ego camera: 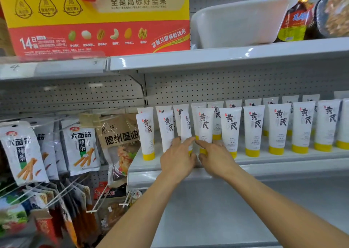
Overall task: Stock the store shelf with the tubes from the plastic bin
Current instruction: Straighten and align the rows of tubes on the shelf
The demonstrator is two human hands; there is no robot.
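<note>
White metal store shelving fills the view. Perforated off-white back panel (pixel 226 85) runs behind both bays. Upper shelf board (pixel 188 60) is glossy, with small glare spots along its front edge and handwritten numbers on its strip at left. Lower shelf (pixel 283 167) has a white front lip, with a plain grey surface below. Left bay: wire hooks (pixel 92 211) carry snack packets (pixel 81 149). Yellow-and-red nut box (pixel 98 21) sits on the top left board.
</note>
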